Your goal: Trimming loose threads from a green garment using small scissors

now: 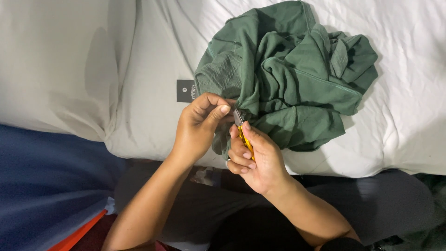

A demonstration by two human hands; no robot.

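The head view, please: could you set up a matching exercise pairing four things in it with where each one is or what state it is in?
Things:
1. green garment
2. yellow-handled cutter
3. dark tag
4. blue cloth

Places or states:
A. gripped in the right hand
B. crumpled on the white sheet
C. lower left, beside the bed
D. just above the left hand, at the garment's edge

Pairs: 1-B, 2-A, 3-D, 4-C
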